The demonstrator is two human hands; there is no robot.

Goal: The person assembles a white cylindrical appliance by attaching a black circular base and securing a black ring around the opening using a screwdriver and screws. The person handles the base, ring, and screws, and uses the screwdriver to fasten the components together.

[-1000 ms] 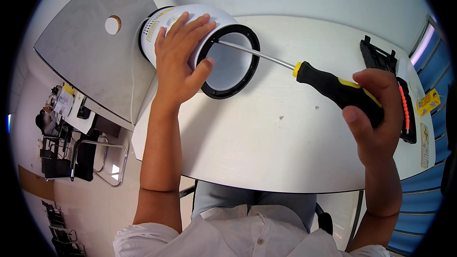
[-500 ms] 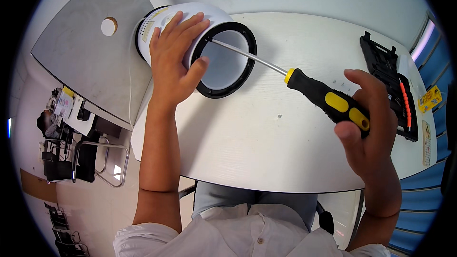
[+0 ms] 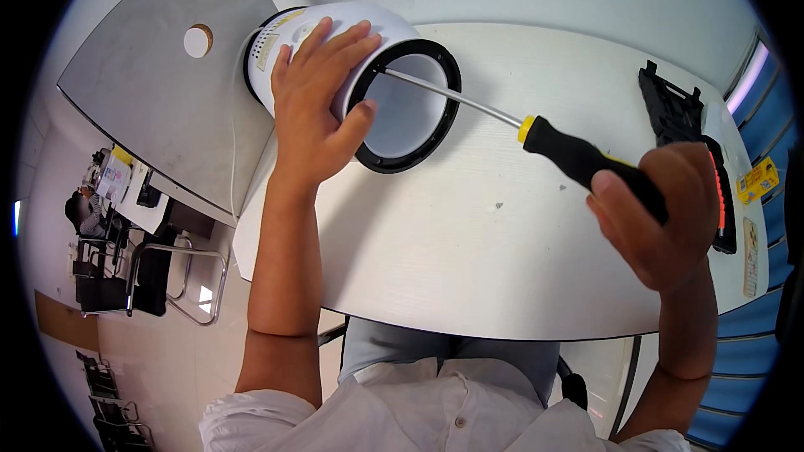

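Note:
A white cylindrical housing (image 3: pixel 377 21) lies tilted on its side at the far left of the table, its open end towards me. Round that opening runs a black ring (image 3: pixel 445 127) with small holes. My left hand (image 3: pixel 316 109) rests over the housing's side with fingers spread, the thumb by the ring's near edge. My right hand (image 3: pixel 662 222) is wrapped around the black and yellow handle of a long screwdriver (image 3: pixel 569 151). The metal shaft crosses the opening, and its tip meets the ring's upper left part. Whether a screw sits under the tip is too small to tell.
On the white table (image 3: pixel 469 276), a black tool case (image 3: pixel 670 109) lies open at the right, partly behind my right hand. Beyond it stands a small yellow box (image 3: pixel 758 181). A grey table (image 3: pixel 151 84) adjoins at left, with a white cable (image 3: pixel 234 151) hanging across it.
My right hand's fingers, loose and apart around the handle before, have closed on it and turned. The handle has rotated, its yellow patches now mostly hidden. My left hand stays on the housing.

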